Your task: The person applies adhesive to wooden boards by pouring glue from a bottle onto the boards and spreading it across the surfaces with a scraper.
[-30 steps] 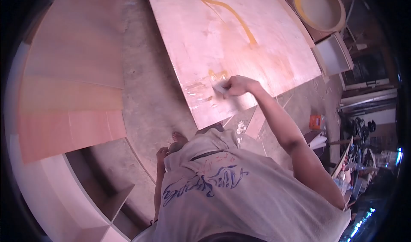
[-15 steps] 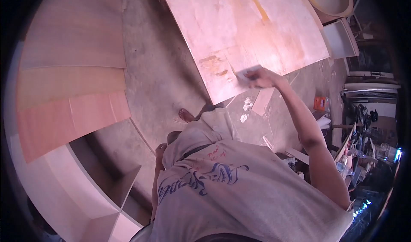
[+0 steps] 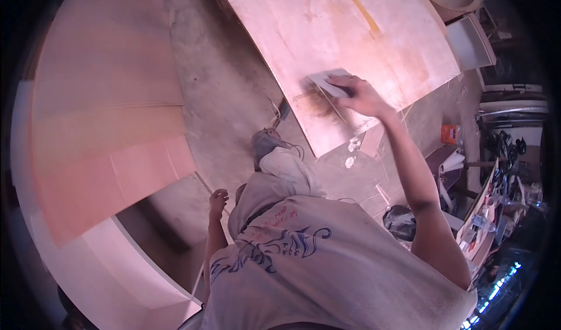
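Observation:
My right hand point(image 3: 362, 96) grips a flat grey rectangular piece point(image 3: 327, 77), blurred by motion, and presses it on the board. Its exact kind I cannot make out. The large pale board point(image 3: 397, 55) has a brownish smeared patch point(image 3: 318, 105) beside the hand, near its close corner. A yellow streak point(image 3: 365, 14) runs across the upper part. My left hand point(image 3: 218, 201) hangs low by my leg, fingers loosely bent and apart, with nothing visible in it.
Pinkish wooden panels point(image 3: 117, 172) lie at the left on a white cabinet-like box point(image 3: 125, 260). An orange box point(image 3: 449, 134) and cluttered tools and bottles point(image 3: 485, 219) stand at the right. White scraps point(image 3: 352, 155) lie on the concrete floor point(image 3: 216, 90).
My right hand has slid the grey piece up and left over the brown patch. My left hand has come into view beside my leg. The view has shifted slightly.

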Motion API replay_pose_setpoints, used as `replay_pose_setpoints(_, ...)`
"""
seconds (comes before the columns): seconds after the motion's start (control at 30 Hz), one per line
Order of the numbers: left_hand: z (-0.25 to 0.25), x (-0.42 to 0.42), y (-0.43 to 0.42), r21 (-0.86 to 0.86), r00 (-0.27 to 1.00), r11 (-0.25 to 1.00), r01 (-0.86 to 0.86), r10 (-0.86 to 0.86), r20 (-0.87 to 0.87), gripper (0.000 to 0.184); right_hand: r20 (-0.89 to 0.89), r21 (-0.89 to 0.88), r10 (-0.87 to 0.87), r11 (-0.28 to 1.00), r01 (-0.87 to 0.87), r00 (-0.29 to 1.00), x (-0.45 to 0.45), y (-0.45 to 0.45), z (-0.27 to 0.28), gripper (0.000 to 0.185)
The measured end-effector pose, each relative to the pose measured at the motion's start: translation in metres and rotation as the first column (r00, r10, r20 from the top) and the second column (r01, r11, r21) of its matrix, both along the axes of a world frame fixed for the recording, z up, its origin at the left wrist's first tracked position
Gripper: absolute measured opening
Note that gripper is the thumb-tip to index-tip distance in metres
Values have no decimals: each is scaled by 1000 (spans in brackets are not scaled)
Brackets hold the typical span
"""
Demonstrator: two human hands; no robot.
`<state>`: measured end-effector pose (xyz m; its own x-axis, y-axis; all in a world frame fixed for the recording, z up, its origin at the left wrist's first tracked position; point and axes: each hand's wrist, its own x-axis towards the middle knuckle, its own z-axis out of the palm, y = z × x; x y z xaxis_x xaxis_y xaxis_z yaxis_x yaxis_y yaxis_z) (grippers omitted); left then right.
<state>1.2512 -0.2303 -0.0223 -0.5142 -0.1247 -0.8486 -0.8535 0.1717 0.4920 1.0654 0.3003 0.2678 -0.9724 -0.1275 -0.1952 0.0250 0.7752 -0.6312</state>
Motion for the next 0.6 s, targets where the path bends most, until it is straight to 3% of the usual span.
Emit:
replay_pose_setpoints(0.1,6,-43,-19,-42,999,999,-27,25,-46,21,319,342,41,927,-156,947,-6,-31,-7,64)
replay_pose_setpoints(0.13,7,-61,-21,-41,998,999,-24,22,-54,21,557,334,15,911,-241,831,-22,-32,16,66)
replay_pose_setpoints(0.23,12,-96,-42,-43,999,999,10,-12,-32,21,603,404,-64,884,-235,795,-66,-50,50,63)
replay_pose_setpoints(0.27,10,-104,-45,-31,1000,999,25,-26,-15,21,326,403,43,897,-180,944,-65,-36,16,60)
replay_pose_setpoints(0.3,11,-113,-54,-23,999,998,51,-51,4,21,222,457,69,874,-167,973,-69,-38,-3,62)
replay_pose_setpoints(0.4,7,-155,-59,-70,993,992,108,-104,56,20,375,358,36,916,-181,926,-50,-29,-14,72)
replay_pose_setpoints(0.5,7,-189,-65,29,997,998,53,-51,-53,19,536,344,-18,917,-199,844,-13,-28,1,72)
replay_pose_setpoints(0.6,-24,-235,-79,3,964,975,221,-218,-152,20,622,262,-64,956,-131,781,31,-18,-4,71)
